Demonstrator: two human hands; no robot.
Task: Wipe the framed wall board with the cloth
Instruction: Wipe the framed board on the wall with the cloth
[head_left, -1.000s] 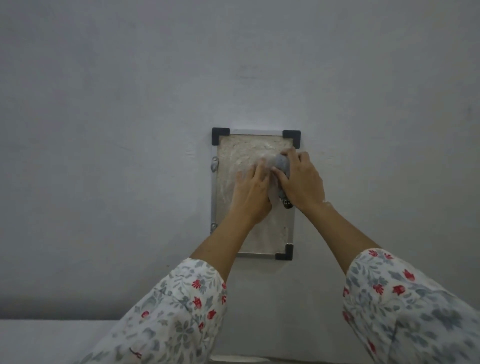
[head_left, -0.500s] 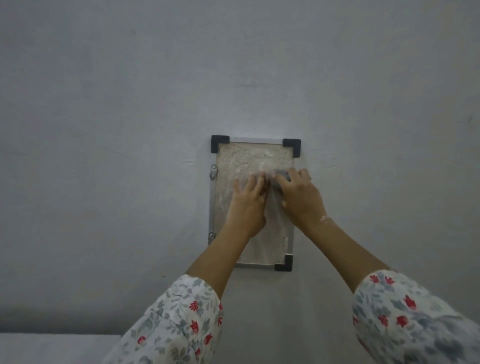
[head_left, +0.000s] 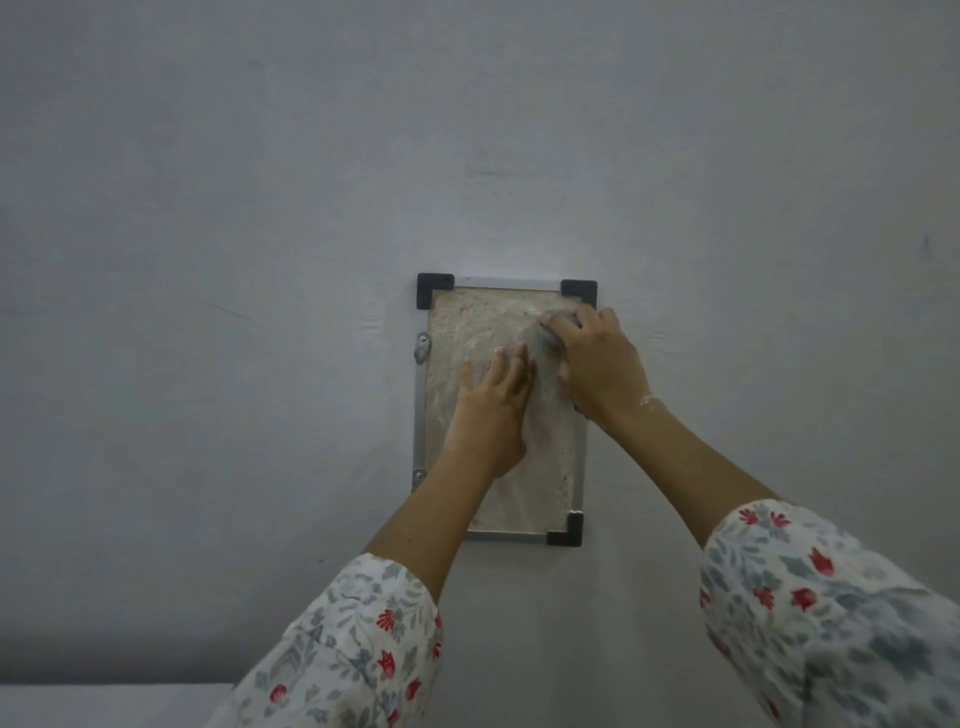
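Observation:
A small framed wall board (head_left: 470, 322) with a metal frame and black corner caps hangs on the grey wall; its surface is smeared with whitish streaks. My right hand (head_left: 597, 366) presses a grey cloth (head_left: 545, 358) against the board's upper right part, fingers curled over it. My left hand (head_left: 491, 410) lies flat on the board's middle, fingers pointing up, just left of the cloth. Most of the cloth is hidden under my right hand.
The plain grey wall (head_left: 260, 260) surrounds the board. Two small metal brackets (head_left: 422, 349) fix the frame's left edge. A pale ledge (head_left: 104, 704) shows at the bottom left. Floral sleeves (head_left: 831, 613) cover both forearms.
My right hand with the cloth has moved up and right toward the board's upper right corner. My left hand stays flat on the board's middle. The view shifted slightly.

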